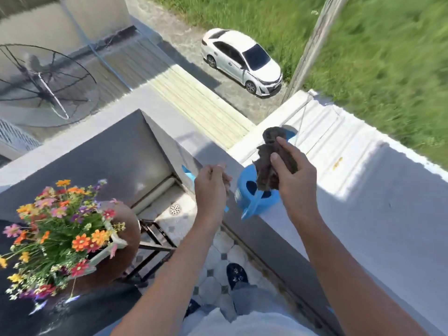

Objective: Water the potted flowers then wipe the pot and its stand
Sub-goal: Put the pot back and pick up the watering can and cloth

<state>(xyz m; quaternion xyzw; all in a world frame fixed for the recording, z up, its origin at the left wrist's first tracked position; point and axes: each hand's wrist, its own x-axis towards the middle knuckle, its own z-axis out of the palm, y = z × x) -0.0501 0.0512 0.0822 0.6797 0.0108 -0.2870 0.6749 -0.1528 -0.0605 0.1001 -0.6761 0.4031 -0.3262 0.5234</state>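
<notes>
Far left there's the potted flowers, a big mixed bunch of orange, pink, red and purple blooms stuffed into a round brown pot; the blooms cover the top, so whether the soil is wet is anyone's guess; the pot sits on a dark metal stand on the tiled balcony floor, just beside the ledge wall.

Moving right, the left hand is curled into a loose fist in front of the ledge; there's a bit of blue poking out above and below it, but I honestly can't tell if it's gripping that or is empty.

Next over, the blue watering can is parked on top of the ledge, nobody holding it; its opening is dark and I can't see any water level.

Then the right hand, raised over the can, fingers and thumb pinched around a crumpled dark cloth that hangs bunched from the grip.

My read: the can is set down and the cloth is in hand, so the watering looks done and the wiping is about to start; next move probably means swinging the cloth down and left to the pot's side, then the stand's bars, going easy so the flowers don't get knocked; also, that can is right at the edge of a drop, so don't bump it.
</notes>
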